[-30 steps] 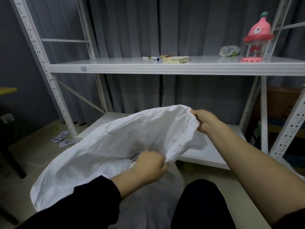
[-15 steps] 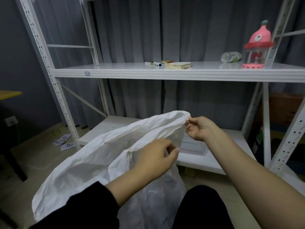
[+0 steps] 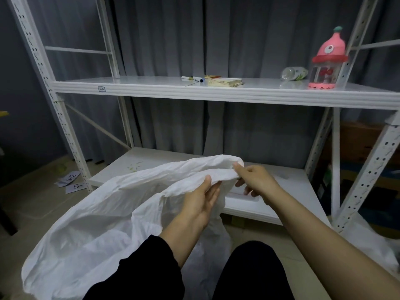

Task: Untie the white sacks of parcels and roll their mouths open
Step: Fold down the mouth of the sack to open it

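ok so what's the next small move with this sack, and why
Probably turn the held edge outward and down to start the roll. The left hand and right hand both pinch the white sack at its rim, close together; the mouth looks untied and gapes, but no clear cuff shows yet.

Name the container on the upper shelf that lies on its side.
The clear plastic bottle with the green label lies on its side; the pink-topped container just right of it stands upright.
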